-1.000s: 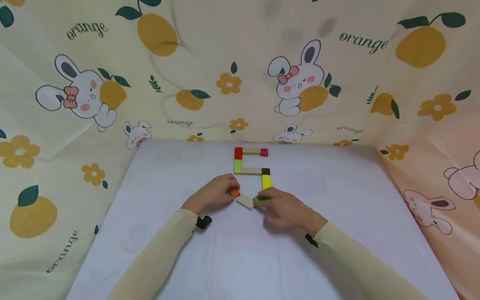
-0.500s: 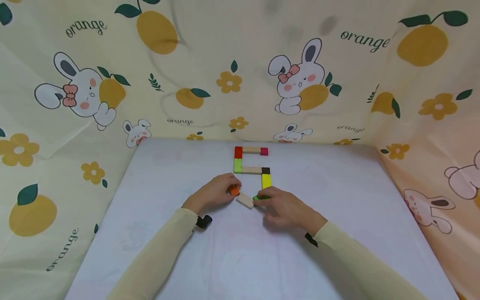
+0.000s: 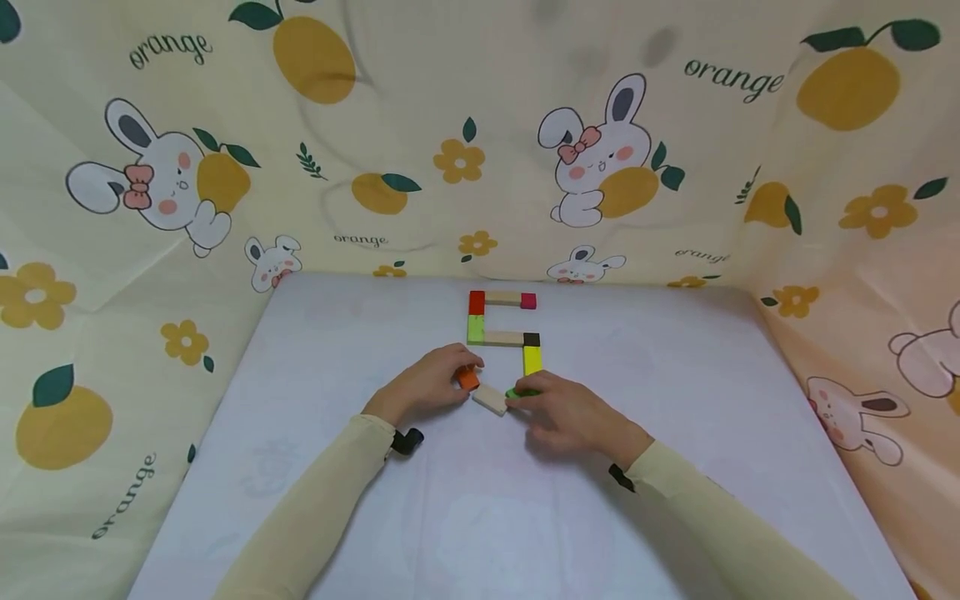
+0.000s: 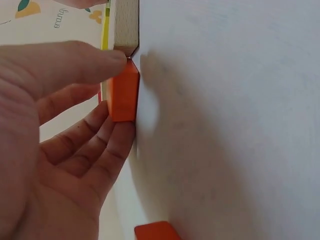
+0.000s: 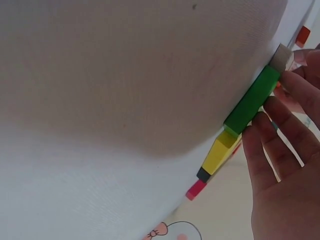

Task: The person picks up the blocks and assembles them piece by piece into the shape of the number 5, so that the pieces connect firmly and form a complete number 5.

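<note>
My left hand (image 3: 429,385) pinches an orange block (image 4: 125,95) between thumb and fingers, low over the white surface. In the left wrist view, the orange block's end meets a plain wooden block (image 4: 126,27). My right hand (image 3: 577,417) holds a green block (image 5: 254,100), its fingers along one side. One end of the green block lies by the yellow block (image 5: 219,154), the other by the plain wooden block. Seen from the head, this plain block (image 3: 490,400) lies slanted between both hands. Fingers hide most of the green block there.
Farther back, a line of blocks runs from pink (image 3: 528,302) through plain wood, red (image 3: 477,302), light green (image 3: 476,329), plain wood and black (image 3: 532,340) to yellow. Another orange-red block (image 4: 157,231) lies near the left wrist. A printed cloth (image 3: 420,100) hangs behind.
The orange block in my left hand has turned slightly, its near end shifting a little. My right hand and the other blocks keep their places; the whole view has shifted slightly.
</note>
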The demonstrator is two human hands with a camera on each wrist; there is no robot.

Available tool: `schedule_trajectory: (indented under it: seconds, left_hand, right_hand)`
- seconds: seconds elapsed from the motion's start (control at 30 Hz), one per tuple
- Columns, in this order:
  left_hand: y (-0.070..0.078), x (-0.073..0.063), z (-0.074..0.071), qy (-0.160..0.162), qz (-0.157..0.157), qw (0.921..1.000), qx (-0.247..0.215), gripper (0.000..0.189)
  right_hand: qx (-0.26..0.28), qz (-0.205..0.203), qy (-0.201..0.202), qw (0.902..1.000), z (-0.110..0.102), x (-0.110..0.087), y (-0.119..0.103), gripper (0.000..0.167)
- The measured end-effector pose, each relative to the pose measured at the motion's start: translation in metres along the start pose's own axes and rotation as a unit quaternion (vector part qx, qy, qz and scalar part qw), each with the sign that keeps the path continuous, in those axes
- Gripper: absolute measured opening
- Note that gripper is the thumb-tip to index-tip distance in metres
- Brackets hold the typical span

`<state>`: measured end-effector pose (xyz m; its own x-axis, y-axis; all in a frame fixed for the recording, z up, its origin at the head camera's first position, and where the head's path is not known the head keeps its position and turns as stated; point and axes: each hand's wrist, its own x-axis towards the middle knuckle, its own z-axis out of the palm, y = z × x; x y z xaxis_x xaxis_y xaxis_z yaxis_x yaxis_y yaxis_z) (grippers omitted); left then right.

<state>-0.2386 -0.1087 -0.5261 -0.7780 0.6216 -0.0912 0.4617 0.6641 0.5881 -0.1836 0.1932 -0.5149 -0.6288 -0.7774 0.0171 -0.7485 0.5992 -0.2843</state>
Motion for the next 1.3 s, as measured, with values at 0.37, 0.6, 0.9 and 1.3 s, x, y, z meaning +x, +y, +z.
schedule_trajectory:
  seconds: [0.37,0.6,0.9,1.3]
  left_hand:
    - [-0.015,-0.027,-0.028,0.049,-0.025,0.9981,-0.029,0.051]
    - [-0.031,-0.064,-0.042,0.053,-0.049,0.9955,-0.062,0.051]
    - [-0.047,-0.082,-0.025,0.065,-0.084,0.9923,-0.063,0.045]
    - [-0.046,-0.086,-0.019,0.076,-0.08,0.9901,-0.087,0.036]
  right_hand:
    - [-0.004,0.005,0.001,1.0,0.0,0.0,-0.001,0.052]
    - [-0.003,0.007,0.002,1.0,-0.001,-0.001,-0.002,0.052]
    - [-0.003,0.008,0.004,1.0,0.001,-0.002,-0.002,0.053]
    - [-0.001,0.011,0.004,0.9999,0.002,-0.002,-0.003,0.053]
